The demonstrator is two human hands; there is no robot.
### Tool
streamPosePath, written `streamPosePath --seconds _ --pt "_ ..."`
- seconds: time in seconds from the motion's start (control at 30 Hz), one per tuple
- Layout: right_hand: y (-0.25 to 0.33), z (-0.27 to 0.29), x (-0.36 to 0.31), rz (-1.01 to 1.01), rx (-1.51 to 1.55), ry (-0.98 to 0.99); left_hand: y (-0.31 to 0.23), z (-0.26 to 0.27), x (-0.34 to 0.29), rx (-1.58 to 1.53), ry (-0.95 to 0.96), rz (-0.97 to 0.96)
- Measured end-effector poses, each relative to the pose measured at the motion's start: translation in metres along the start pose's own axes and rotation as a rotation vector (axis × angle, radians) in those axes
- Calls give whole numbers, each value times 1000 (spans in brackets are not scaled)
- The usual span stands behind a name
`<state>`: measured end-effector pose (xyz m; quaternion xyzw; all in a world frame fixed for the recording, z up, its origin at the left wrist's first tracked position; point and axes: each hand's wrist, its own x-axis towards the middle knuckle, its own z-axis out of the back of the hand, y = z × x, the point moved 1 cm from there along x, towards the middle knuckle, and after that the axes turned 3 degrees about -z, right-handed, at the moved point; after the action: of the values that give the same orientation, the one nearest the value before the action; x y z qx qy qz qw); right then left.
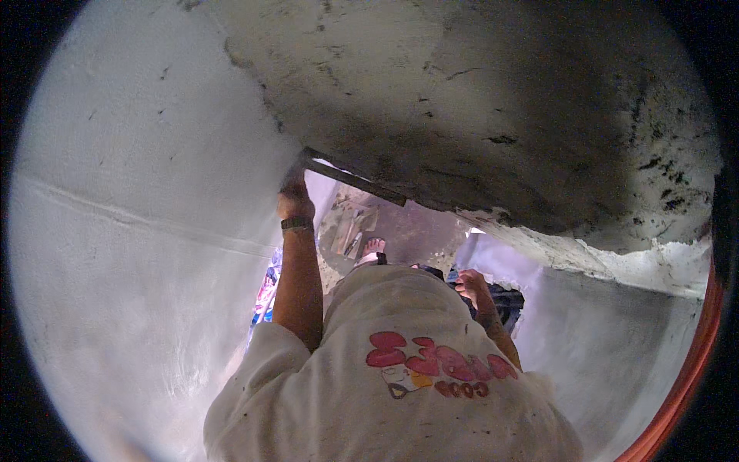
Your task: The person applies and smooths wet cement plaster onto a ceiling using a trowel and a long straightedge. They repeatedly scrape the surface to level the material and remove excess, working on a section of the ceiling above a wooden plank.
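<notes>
My left hand (295, 203), with a dark band on its wrist, is raised to the plastered surface and closed around the end of a plastering trowel (358, 179). This dark, narrow tool shows edge-on, and its long side lies along the lower edge of the damp grey plaster (431, 100). Lower down, my right hand (471, 285) is near my waist with its fingers curled. Beside it is a black object (506, 304), mostly hidden by my arm and shirt. Whether the right hand grips anything is hidden.
A smooth pale wall (138, 192) curves along the left. To the right, a rough plaster ledge (616, 258) juts out, near a red-orange hose or cable (697, 346). Far below, my bare foot (374, 246) stands on a dirty floor (419, 231) beside a board (358, 231).
</notes>
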<state>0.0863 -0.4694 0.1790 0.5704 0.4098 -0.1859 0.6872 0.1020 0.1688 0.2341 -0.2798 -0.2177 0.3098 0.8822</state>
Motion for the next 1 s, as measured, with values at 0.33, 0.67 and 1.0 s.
streamPosePath --seconds 0.33,0.67,1.0 --pt "2 134 -68 337 1071 -933 -3 15 3 51 131 -247" --pt "125 167 -114 263 589 -601 12 4 7 -120 95 -135" --pt "143 150 -86 279 1047 -406 -19 34 -1 95 128 -5"
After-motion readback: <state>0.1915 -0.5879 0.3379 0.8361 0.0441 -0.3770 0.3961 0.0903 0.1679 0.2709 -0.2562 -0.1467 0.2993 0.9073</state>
